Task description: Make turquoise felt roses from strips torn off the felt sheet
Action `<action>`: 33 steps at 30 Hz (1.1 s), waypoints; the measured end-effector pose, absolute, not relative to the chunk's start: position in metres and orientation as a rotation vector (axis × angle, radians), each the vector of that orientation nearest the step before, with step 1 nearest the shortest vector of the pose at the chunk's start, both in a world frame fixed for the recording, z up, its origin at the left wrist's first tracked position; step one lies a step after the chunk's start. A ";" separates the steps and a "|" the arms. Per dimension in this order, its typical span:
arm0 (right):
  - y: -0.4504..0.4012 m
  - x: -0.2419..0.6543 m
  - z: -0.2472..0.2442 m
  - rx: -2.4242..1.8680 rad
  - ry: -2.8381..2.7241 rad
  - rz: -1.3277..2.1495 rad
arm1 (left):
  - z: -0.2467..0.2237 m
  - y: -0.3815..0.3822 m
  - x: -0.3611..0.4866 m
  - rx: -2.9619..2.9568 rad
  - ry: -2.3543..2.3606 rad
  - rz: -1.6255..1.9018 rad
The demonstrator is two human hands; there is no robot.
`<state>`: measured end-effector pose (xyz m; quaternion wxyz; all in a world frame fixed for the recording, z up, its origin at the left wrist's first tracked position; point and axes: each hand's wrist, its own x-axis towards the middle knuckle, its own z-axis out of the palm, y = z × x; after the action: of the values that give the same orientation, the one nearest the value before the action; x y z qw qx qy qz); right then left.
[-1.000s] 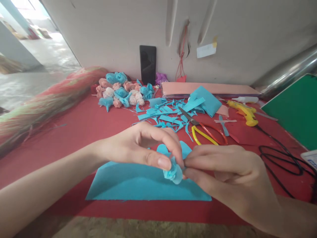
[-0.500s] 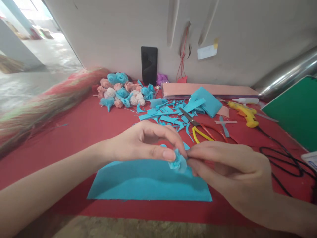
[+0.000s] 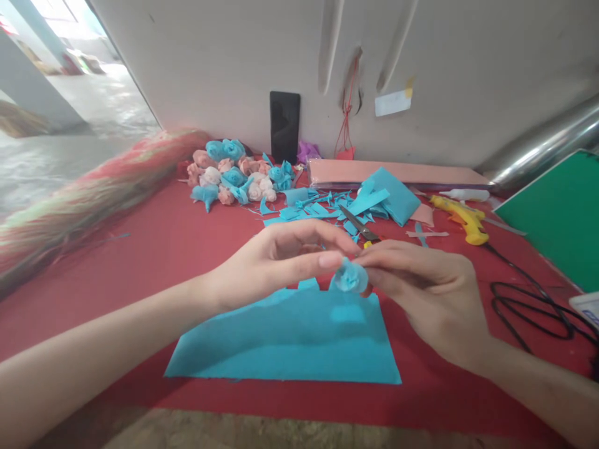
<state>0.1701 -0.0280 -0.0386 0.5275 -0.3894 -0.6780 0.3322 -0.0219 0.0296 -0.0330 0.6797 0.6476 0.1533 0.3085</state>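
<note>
A small light-blue crepe paper flower (image 3: pixel 350 277) hangs between my two hands, its curled middle facing me. My right hand (image 3: pixel 425 290) pinches it from the right with thumb and fingers; the base is hidden behind the fingers. From the left, the thumb and forefinger of my left hand (image 3: pixel 290 259) close on its upper edge. Below lies a flat blue crepe paper sheet (image 3: pixel 281 343), with a small blue paper piece (image 3: pixel 307 285) at its far edge. Scissors (image 3: pixel 358 223) rest beyond my right hand, their handles mostly covered by it.
Blue paper scraps (image 3: pixel 313 212) and folded blue paper (image 3: pixel 395 196) lie beyond my hands. Finished paper flowers (image 3: pixel 234 178) are heaped at the back left, beside a standing black phone (image 3: pixel 284 128). At right are a yellow glue gun (image 3: pixel 463 218), its black cord and a green board (image 3: pixel 556 212).
Both hands have moved up and slightly away from me with the flower, which has turned so its middle faces me more. My right hand now covers most of the scissors' handles.
</note>
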 end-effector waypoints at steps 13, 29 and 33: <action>0.003 0.190 -0.046 -0.460 -1.803 1.278 | -0.021 0.010 -0.018 1.477 0.294 0.701; 0.005 0.188 -0.051 -0.551 -1.789 1.201 | -0.036 0.055 -0.049 2.707 0.766 0.373; 0.003 0.184 -0.055 -0.594 -1.796 1.124 | -0.058 0.042 -0.070 2.822 0.925 0.343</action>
<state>0.1835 0.0032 -0.0547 0.4535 -0.2406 -0.7274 0.4553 -0.0699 0.0417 -0.0584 0.0761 0.9413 0.3084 0.1143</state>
